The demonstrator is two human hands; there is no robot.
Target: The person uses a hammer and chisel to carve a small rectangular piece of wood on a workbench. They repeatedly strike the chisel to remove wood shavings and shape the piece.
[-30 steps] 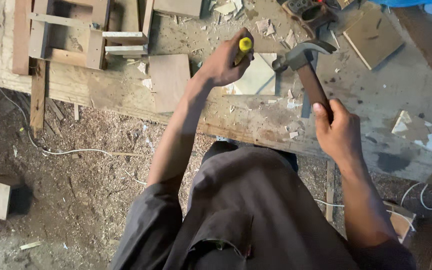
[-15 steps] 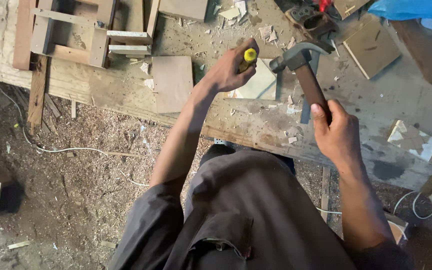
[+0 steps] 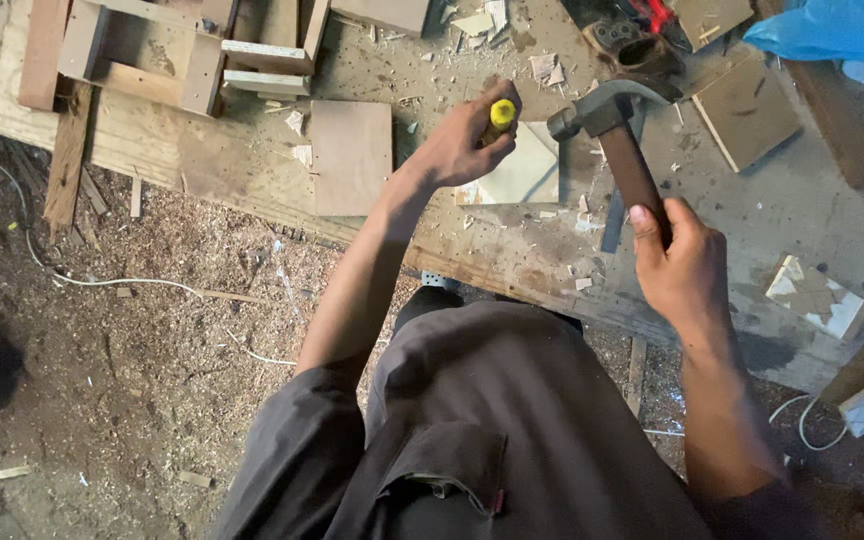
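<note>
Far left of the worktop (image 3: 252, 170): a frame of wooden slats (image 3: 152, 55) lies along the far edge, with a loose slat (image 3: 65, 160) hanging over the near edge. Right of that, a flat brown board (image 3: 351, 157) lies near the near edge.

Our left hand (image 3: 462, 140) is mid-worktop, fingers clamped round a yellow-handled chisel (image 3: 501, 113); only the yellow butt shows above the fist. The blade end is hidden, so we cannot tell where the tip sits. Under and just right of the fist lies a pale square panel (image 3: 522, 175).

Our right hand (image 3: 687, 270) is at the near edge, fingers wrapped tight on the brown handle of a claw hammer (image 3: 624, 150). The steel head is just right of the chisel butt, apart from it, and level with it.

Further right: a square wood block (image 3: 747, 110), a patterned wood tile (image 3: 817, 297) near the near-right edge, and blue plastic (image 3: 837, 30) at the far-right corner.

Sawdust covers the floor (image 3: 102, 380) below.
</note>
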